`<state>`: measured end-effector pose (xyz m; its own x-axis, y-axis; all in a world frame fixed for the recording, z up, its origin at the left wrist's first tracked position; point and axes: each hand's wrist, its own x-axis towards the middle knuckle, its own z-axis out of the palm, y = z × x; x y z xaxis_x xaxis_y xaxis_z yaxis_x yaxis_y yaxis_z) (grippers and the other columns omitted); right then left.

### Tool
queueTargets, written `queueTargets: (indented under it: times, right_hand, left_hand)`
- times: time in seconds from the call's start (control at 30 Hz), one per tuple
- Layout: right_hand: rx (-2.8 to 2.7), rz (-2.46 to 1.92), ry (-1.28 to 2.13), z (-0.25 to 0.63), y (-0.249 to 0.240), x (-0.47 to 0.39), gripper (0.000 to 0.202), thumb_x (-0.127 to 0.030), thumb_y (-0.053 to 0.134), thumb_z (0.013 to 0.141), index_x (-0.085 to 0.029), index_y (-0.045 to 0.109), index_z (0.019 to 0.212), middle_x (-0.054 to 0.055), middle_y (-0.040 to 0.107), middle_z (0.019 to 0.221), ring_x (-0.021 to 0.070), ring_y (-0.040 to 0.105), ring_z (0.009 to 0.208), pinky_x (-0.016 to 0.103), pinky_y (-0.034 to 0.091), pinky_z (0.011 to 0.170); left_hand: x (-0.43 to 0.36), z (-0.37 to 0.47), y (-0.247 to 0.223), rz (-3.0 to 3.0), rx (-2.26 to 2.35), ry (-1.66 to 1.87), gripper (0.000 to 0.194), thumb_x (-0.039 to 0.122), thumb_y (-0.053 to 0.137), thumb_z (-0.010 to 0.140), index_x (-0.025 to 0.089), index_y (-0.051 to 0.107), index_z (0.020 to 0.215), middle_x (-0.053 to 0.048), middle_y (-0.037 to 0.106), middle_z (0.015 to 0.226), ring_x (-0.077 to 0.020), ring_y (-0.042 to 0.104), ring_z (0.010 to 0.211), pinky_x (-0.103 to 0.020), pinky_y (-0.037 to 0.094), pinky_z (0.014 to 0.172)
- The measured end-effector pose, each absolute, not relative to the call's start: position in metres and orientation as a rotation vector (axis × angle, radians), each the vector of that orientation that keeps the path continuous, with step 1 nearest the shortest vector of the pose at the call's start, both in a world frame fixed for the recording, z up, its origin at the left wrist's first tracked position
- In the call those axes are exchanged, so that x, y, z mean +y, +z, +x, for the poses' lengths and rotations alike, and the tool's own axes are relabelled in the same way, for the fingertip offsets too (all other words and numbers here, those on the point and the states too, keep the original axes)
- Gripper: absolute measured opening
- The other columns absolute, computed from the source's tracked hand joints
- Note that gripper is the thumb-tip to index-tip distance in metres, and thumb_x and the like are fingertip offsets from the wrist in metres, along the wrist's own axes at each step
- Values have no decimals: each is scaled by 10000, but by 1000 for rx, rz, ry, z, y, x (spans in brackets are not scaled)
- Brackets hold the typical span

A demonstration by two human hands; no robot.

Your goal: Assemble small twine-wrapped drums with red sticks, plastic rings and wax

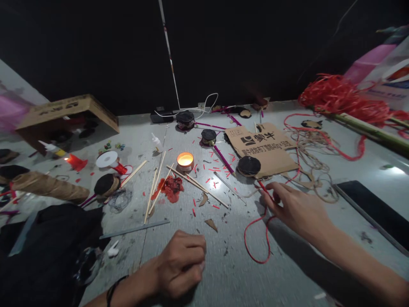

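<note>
My right hand point(294, 207) has its thumb and fingers closed on the red-wrapped stick point(266, 190) of a small round drum with a black top point(249, 166). From these fingers a red cord point(246, 238) runs down in a loose loop onto the table. The drum lies against the lower left edge of a torn piece of printed cardboard point(275, 162). My left hand point(183, 264) rests on the tabletop in a loose fist; nothing shows in it. Scraps of brown cardboard point(211, 224) lie just beyond that fist.
A lit tealight candle point(185, 161) burns mid-table beside wooden sticks point(209, 194) and melted red wax point(172, 187). A phone point(373, 209) lies at right, near tangled twine point(315, 166). Other black-topped drums point(208, 136) lie behind. A twine roll point(51, 187) and black cloth point(54, 243) occupy the left.
</note>
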<state>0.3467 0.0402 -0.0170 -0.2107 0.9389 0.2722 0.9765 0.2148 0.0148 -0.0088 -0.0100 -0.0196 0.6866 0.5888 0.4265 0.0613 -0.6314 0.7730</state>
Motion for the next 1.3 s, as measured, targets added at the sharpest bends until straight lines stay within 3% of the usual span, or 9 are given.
queueTargets:
  times: [0.23,0.4,0.73,1.0,1.3]
  right_hand:
    - [-2124,-1614,-219,336,-25,43,370,-457,483,1131,-185,726,1070,62,760,717,237,725,570,341,418,527]
    - [-2111,-1562,-126,337,-29,41,338,-450,505,1129,-192,719,1089,65,764,732,250,752,602,363,479,542]
    - [-2017,-1724,19,344,-25,44,450,-591,430,1114,-236,703,1071,40,708,674,197,615,488,354,431,528]
    - [-1996,-1831,92,342,-19,46,490,-606,382,1098,-233,695,1046,67,694,670,237,626,533,376,423,557]
    - [-2009,-1922,75,347,-26,50,625,-727,379,1063,-197,684,1193,63,713,680,249,628,519,343,330,523]
  left_hand:
    - [-9,-11,-19,1716,642,1027,197,126,471,846,212,404,683,23,446,594,-113,431,552,-266,317,545]
    - [-5,-12,-18,1498,755,1041,188,108,496,786,193,435,631,15,467,567,-105,424,538,-252,316,535]
    - [-1,-14,-22,1306,829,1041,176,134,504,751,184,479,584,-8,505,546,-116,424,529,-258,307,526]
    - [-1,-13,-20,1277,822,1041,176,141,518,734,185,471,571,-8,498,540,-115,403,516,-264,305,517]
    - [0,-13,-20,1280,814,1035,161,145,517,728,181,471,578,-3,498,541,-109,410,521,-261,296,517]
